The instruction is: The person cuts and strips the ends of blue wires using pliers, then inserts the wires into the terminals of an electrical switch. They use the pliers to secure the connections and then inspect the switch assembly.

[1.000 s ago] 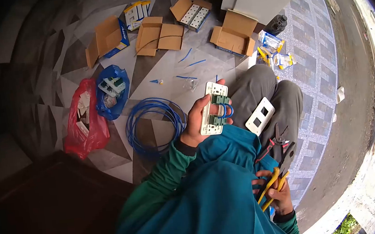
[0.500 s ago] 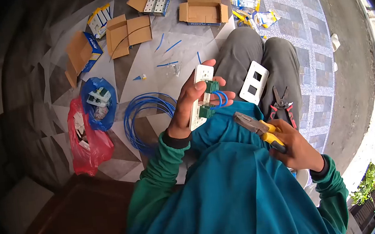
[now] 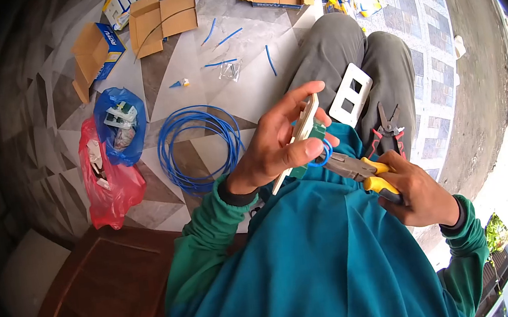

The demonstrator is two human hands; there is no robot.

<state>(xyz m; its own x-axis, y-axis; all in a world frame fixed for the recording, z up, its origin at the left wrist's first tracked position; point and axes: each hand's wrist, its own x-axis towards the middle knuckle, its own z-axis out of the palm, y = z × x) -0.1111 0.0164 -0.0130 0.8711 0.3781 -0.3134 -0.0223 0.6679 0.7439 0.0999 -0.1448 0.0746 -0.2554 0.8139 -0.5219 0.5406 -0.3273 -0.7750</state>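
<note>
My left hand grips a white electrical outlet assembly by its edges, turned so that its green back faces right. Short loops of blue wire stick out from that back. In my right hand are combination pliers with yellow and black handles; their jaws reach the blue wire loops. On my thighs, just beyond, lie a white faceplate with two square openings and red-handled wire strippers.
A coil of blue wire lies on the tiled floor. Left of it are a blue bag and a red bag. Opened cardboard boxes, cut wire pieces and yellow-blue packets are farther off. A brown wooden surface is at lower left.
My left hand has turned the outlet assembly so its face points away. My right hand has brought the pliers' jaws up to the blue wire. The view has shifted slightly.
</note>
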